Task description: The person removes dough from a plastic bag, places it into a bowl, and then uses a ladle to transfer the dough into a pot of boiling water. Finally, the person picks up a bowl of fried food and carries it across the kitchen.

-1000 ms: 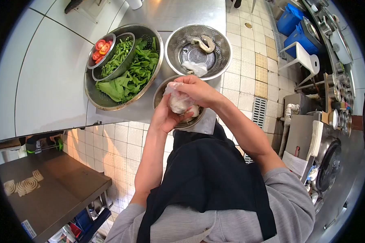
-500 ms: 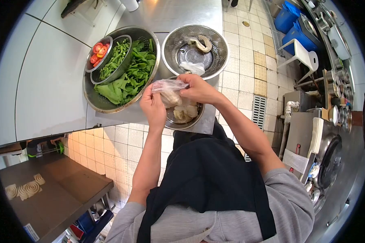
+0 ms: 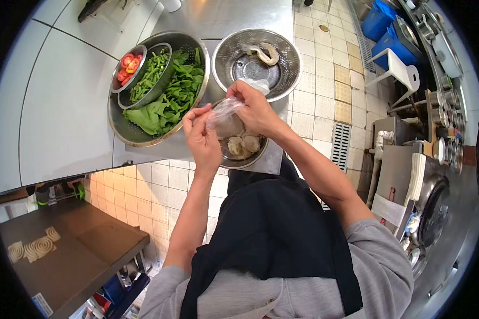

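Observation:
My left hand (image 3: pixel 203 139) pinches one side of a clear plastic bag (image 3: pixel 224 111), and my right hand (image 3: pixel 254 109) grips its other side. The bag is stretched between them above a metal bowl (image 3: pixel 250 162). Pale, lumpy food pieces (image 3: pixel 243 146) lie in that bowl, its far part hidden by my hands. Just beyond my right hand stands a perforated metal colander (image 3: pixel 295 64) holding a curved pale strip (image 3: pixel 265 55) and some crumpled white plastic (image 3: pixel 259 85). I cannot make out whether anything is still inside the bag.
At left, a large metal basin (image 3: pixel 113 125) holds leafy greens (image 3: pixel 170 101), a bowl of cut green beans (image 3: pixel 151 77) and a bowl of sliced tomatoes (image 3: pixel 127 68). A white stool (image 3: pixel 402 74) and a floor drain (image 3: pixel 340 146) are to the right. A brown table (image 3: pixel 85 234) stands lower left.
The pale food seen inside the bag no longer shows there, and more lies in the bowl below. My right hand has risen slightly, and the bag looks flatter and narrower.

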Available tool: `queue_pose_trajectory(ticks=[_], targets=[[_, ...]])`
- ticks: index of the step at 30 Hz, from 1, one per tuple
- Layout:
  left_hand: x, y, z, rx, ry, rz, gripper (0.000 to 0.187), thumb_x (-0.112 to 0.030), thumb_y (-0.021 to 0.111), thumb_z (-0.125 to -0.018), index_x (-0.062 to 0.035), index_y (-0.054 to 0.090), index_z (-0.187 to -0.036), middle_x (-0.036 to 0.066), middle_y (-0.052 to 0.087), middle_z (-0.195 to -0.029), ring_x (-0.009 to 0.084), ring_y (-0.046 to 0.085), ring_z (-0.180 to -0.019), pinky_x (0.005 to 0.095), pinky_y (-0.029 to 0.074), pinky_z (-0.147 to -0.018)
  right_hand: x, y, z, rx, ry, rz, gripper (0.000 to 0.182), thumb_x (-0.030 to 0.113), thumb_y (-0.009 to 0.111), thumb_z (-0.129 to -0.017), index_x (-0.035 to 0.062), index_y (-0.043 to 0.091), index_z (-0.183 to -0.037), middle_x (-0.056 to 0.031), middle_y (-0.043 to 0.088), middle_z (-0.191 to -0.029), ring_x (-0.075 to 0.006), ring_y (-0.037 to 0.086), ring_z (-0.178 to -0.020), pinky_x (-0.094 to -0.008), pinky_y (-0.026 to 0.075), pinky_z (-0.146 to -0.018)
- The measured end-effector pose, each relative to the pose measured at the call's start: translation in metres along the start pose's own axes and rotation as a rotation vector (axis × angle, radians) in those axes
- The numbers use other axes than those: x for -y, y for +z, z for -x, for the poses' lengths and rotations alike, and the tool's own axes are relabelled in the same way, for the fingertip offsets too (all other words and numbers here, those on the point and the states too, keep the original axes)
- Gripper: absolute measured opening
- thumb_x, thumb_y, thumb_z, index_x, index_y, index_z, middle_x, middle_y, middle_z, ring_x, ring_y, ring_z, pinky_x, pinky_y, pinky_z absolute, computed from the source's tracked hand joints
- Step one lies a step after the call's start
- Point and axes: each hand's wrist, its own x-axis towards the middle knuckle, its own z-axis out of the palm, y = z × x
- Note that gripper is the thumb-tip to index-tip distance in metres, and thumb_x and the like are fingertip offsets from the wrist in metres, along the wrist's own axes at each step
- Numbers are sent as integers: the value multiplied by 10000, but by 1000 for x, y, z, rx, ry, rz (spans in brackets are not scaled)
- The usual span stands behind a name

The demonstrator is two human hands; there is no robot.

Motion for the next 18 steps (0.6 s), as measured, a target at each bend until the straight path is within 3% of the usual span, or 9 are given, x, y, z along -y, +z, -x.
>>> queue_pose_trajectory(ticks=[5, 8, 11, 14, 18], targets=[[2, 3, -4, -78, -307, 192, 224, -85, 486, -980, 42, 632, -1093, 93, 633, -1030, 132, 588, -935, 253, 458, -846, 2, 5, 10, 63, 27, -110, 272, 11, 596, -818, 28, 585, -1089, -36, 568, -854, -93, 507, -791, -230, 436, -732], [-10, 4, -7, -88, -363, 214, 239, -104, 483, -988, 54, 627, -1097, 75, 649, -994, 104, 587, -897, 242, 470, -811, 3, 1, 17, 86, -66, 84, 341, 27, 592, -786, 39, 624, -1126, -105, 627, -842, -195, 595, -759, -296, 469, -688], [-6, 5, -5, -65, -317, 204, 243, -124, 494, -989, 56, 627, -1085, 65, 656, -969, 93, 588, -870, 234, 475, -788, -4, 1, 19, 20, -151, 154, 315, 48, 615, -807, 28, 635, -1121, -68, 637, -850, -152, 590, -770, -268, 469, -691], [-6, 8, -3, -27, -312, 253, 244, -146, 506, -989, 53, 630, -1056, 58, 655, -947, 87, 583, -848, 229, 472, -769, -16, -4, 16, 237, 188, -197, 315, 33, 614, -842, 2, 626, -1154, -28, 663, -962, -73, 565, -859, -241, 462, -763], [6, 2, -8, 50, -322, 292, 236, -167, 520, -986, 38, 632, -1023, 35, 648, -895, 71, 566, -786, 214, 461, -716, -12, -14, 18, 310, 154, -250, 290, 15, 580, -858, -25, 627, -1142, -33, 676, -959, -75, 575, -858, -235, 470, -769]])
